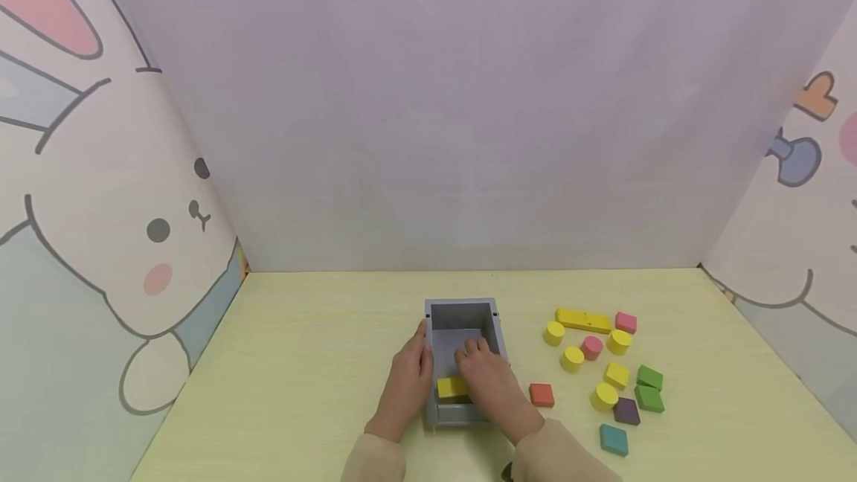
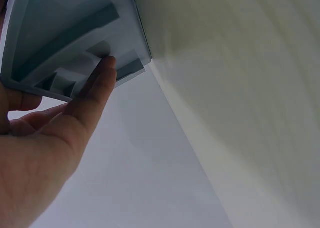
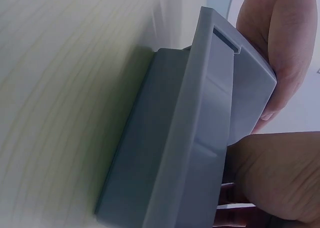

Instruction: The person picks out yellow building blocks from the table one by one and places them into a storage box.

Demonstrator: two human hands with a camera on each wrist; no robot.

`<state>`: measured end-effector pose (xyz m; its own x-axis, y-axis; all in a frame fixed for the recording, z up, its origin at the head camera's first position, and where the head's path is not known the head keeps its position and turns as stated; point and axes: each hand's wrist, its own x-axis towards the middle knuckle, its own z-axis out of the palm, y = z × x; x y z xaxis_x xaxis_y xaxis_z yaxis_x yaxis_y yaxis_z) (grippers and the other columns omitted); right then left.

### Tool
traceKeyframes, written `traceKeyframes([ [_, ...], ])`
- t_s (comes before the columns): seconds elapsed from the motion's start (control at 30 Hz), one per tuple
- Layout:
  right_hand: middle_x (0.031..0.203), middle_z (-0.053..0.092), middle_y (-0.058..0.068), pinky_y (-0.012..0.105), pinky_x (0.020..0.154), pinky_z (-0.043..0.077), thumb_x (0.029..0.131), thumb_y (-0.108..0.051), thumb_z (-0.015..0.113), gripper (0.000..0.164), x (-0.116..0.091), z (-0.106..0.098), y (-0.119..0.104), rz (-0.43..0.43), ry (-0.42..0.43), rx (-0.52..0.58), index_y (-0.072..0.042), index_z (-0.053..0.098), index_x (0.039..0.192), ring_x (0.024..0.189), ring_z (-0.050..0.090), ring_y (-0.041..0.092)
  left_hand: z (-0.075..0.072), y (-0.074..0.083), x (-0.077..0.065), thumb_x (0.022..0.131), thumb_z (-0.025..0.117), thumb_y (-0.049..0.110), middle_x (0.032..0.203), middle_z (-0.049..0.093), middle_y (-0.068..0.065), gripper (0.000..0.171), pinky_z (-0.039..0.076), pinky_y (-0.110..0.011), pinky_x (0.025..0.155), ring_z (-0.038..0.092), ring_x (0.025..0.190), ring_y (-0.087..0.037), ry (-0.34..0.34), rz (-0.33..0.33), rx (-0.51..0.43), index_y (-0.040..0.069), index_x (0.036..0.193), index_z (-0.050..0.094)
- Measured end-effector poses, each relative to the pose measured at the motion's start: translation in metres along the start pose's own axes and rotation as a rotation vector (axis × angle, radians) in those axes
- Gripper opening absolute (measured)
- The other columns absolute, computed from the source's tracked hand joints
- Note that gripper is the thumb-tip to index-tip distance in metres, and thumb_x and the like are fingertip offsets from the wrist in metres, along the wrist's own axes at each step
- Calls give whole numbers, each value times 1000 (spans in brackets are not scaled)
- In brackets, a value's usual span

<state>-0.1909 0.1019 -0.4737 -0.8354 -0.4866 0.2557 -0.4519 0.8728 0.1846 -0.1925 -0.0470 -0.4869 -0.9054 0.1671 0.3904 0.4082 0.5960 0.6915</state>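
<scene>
A grey rectangular box (image 1: 460, 413) stands on the table, its top open. Along its left wall lies my left hand (image 1: 407, 376), with straight fingers (image 2: 97, 83) flat against the outer side and the thumb near the rim. My right hand (image 1: 492, 379) reaches down into the box with bent fingers, crossing the right wall. A yellow block (image 1: 450, 387) lies inside near the front end, partly covered by the right hand. Whether the right fingertips hold a piece I cannot tell, as the hand and the box wall (image 3: 200, 138) hide them.
To the right, loose blocks lie scattered: a long yellow bar (image 1: 582, 320), several yellow cylinders (image 1: 604, 397), a pink cylinder (image 1: 592, 348), green blocks (image 1: 649, 399), a purple block (image 1: 626, 411), a teal block (image 1: 614, 439). A red block (image 1: 541, 395) lies closest to the box. A pale curtain (image 1: 469, 132) hangs behind.
</scene>
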Motion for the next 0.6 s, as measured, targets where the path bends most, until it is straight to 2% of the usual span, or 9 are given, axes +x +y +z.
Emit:
traceKeyframes([
  [0.17,75,56,8,32,52,54,75,-5,67,9,0,-2,0,7,-43,16,-5,65,84,69,49,19,0,0,0,95,41,7,124,54,-24,42,48,-46,89,50,114,-29,0,1,0,-7,135,36],
  [0.6,75,59,8,32,52,53,75,-5,67,9,0,-1,0,-9,-37,8,-6,66,84,68,51,19,1,-1,0,95,41,7,124,54,-24,42,48,-46,90,50,114,-29,1,-2,1,-7,135,36],
])
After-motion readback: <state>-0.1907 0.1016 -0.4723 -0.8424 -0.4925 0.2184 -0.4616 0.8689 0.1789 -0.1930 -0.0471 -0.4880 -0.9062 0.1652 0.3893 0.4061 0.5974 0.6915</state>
